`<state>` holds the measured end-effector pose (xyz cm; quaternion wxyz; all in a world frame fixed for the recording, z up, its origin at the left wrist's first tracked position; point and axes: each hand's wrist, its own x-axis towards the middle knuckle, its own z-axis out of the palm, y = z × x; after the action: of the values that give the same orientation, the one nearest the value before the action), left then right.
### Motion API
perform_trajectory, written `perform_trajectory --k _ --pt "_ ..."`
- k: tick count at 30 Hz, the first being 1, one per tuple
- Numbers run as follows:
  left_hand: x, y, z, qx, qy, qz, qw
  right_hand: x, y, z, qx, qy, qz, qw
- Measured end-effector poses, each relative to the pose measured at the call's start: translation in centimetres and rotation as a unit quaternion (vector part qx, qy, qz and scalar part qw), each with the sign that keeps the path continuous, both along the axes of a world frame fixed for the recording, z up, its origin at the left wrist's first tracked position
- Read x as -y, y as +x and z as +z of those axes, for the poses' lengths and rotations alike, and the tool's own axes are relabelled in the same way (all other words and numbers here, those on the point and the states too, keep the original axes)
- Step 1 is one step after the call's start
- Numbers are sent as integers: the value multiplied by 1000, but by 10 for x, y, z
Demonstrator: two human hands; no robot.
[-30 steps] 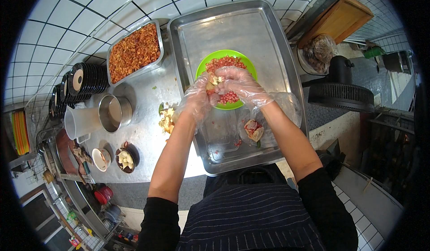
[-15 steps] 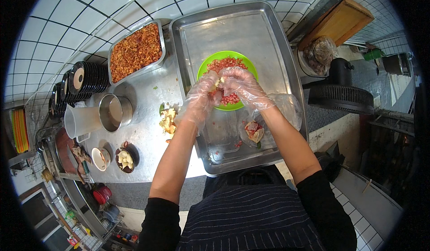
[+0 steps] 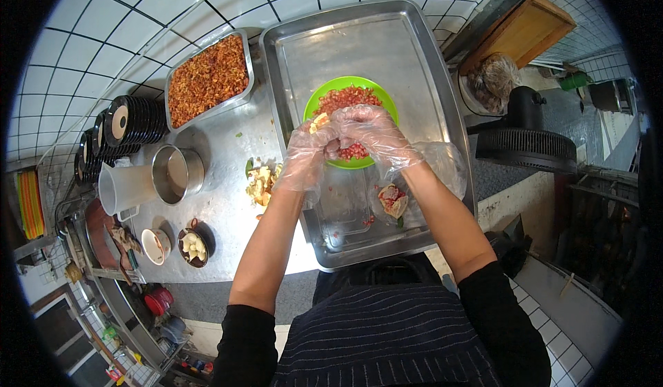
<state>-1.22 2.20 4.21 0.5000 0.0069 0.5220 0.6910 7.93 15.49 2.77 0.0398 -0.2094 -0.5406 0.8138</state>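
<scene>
Here, two gloved hands (image 3: 304, 153) meet above one plate (image 3: 389, 107).

And the ragged pale-yellow piece of fruit (image 3: 320, 122) is shifting leftward, leaving the gap between the hands and now poking out at the top of the clear-gloved left hand (image 3: 305, 150)! The clear-gloved right hand (image 3: 367, 130) is reaching slightly farther left, its bent fingers covering that gap.

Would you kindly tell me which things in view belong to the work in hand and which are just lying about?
Apparently in the work:
- left hand
- right hand
- pale piece
- green plate
- red seeds
- metal tray
- pale scraps

Apparently just lying about:
- reddish food
- black dishes
- white pitcher
- steel pot
- black fan
</scene>
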Motion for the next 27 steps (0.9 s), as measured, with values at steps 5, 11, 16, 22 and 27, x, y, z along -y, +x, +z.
perform_trajectory --k 5,11,16,22,27 --pt "-2 0 7 -2 1 0 1000 -2 1 -3 -15 -33 0 999" --pt "3 -7 -1 40 26 11 999 -5 0 10 -9 -112 21 993" --pt "-1 -10 2 37 25 0 999 -4 -5 7 -18 -2 7 1000" --pt "1 -16 -2 8 28 -3 1000 -7 -9 0 -27 237 -13 971" --pt "-1 -12 9 -36 -22 -10 999 -7 -8 -3 -39 308 -18 950"
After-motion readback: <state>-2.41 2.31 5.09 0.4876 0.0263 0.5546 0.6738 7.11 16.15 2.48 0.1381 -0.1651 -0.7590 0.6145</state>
